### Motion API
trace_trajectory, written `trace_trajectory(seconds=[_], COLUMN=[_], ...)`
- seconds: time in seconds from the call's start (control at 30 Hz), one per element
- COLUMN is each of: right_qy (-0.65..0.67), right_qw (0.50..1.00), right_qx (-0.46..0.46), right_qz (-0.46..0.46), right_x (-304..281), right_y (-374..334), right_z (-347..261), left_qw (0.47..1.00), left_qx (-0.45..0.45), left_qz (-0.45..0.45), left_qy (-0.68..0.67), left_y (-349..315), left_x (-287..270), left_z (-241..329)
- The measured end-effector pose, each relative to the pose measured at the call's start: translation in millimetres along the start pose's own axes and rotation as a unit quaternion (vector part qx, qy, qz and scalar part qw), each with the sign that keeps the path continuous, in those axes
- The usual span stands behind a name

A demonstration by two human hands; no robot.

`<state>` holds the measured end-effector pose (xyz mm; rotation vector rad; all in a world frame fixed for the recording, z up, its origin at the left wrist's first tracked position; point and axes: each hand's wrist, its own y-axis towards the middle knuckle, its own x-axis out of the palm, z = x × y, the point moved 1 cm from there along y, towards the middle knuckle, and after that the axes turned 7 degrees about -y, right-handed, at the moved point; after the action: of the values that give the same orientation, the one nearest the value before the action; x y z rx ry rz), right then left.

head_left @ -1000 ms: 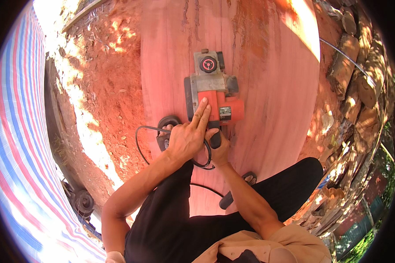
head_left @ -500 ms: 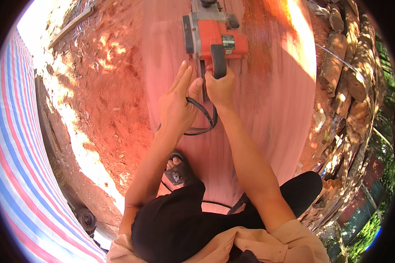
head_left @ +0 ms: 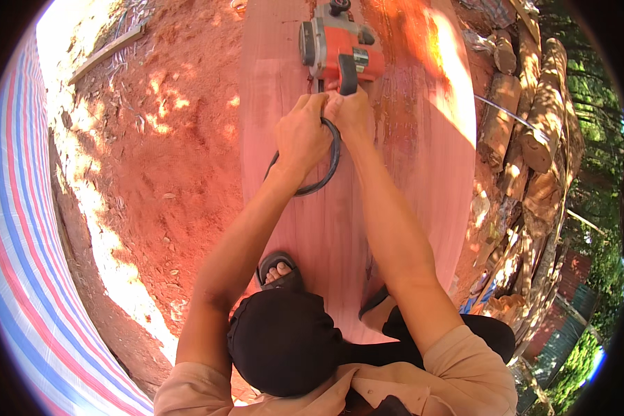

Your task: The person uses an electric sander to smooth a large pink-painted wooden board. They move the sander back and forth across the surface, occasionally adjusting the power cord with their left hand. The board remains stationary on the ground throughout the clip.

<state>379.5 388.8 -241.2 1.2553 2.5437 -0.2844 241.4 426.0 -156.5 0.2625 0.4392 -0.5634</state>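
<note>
A red and grey electric planer (head_left: 336, 45) with a black rear handle (head_left: 348, 73) rests on a wide reddish wooden slab (head_left: 326, 229). My right hand (head_left: 354, 114) is closed round that handle from behind. Close beside it, nearly touching, my left hand (head_left: 304, 132) is curled shut, and the black power cable (head_left: 334, 156) comes out by its fingers. This cable loops down and passes behind my left wrist. The fingertips of my left hand are partly hidden. Shavings are not visible around the planer.
My sandalled foot (head_left: 281, 270) is on the slab's near left part; the other is at right. Red soil (head_left: 173, 229) borders the left side, with a striped tarp (head_left: 21, 229) beyond. Stacked logs (head_left: 503, 125) lie along the right. Sunlight falls on the slab's far right.
The planer has moved farther away along the slab, with my right hand on its handle. My left hand, open with straight fingers before, has closed and come against the right hand.
</note>
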Motion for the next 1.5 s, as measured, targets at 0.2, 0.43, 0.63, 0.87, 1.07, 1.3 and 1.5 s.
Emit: trace_trajectory(seconds=[0.2,0.43,0.63,0.87,1.07,1.3,1.5], right_qy=[0.004,-0.017,-0.043,-0.04,0.023,-0.052,-0.019], right_qw=[0.995,0.993,0.997,0.985,0.981,0.997,0.995], right_qx=[0.08,0.086,0.0,-0.156,-0.183,0.036,0.088], right_qz=[-0.054,-0.081,-0.064,-0.059,0.064,-0.032,-0.051], right_x=[-46.3,-51.8,-1.1,47.3,46.5,11.2,-8.7], right_y=[-216.3,-283.6,-170.0,18.2,-2.9,-108.9,-185.7], right_z=[41.9,32.9,28.4,1.8,-11.0,-10.3,-22.4], left_qw=[0.981,0.967,0.973,0.963,0.958,0.973,0.933], left_qx=[-0.055,-0.104,-0.104,-0.1,-0.142,-0.105,-0.24], left_qz=[-0.155,-0.2,-0.138,-0.086,-0.099,-0.171,-0.268], left_qy=[0.1,0.121,0.154,0.234,0.227,0.111,0.032], left_y=[-125.6,-194.3,-92.3,91.8,77.1,14.9,-78.5], left_x=[8.0,-12.3,6.7,16.2,11.1,-80.6,-90.5], left_z=[22.0,30.5,14.9,-0.3,5.6,2.5,7.6])
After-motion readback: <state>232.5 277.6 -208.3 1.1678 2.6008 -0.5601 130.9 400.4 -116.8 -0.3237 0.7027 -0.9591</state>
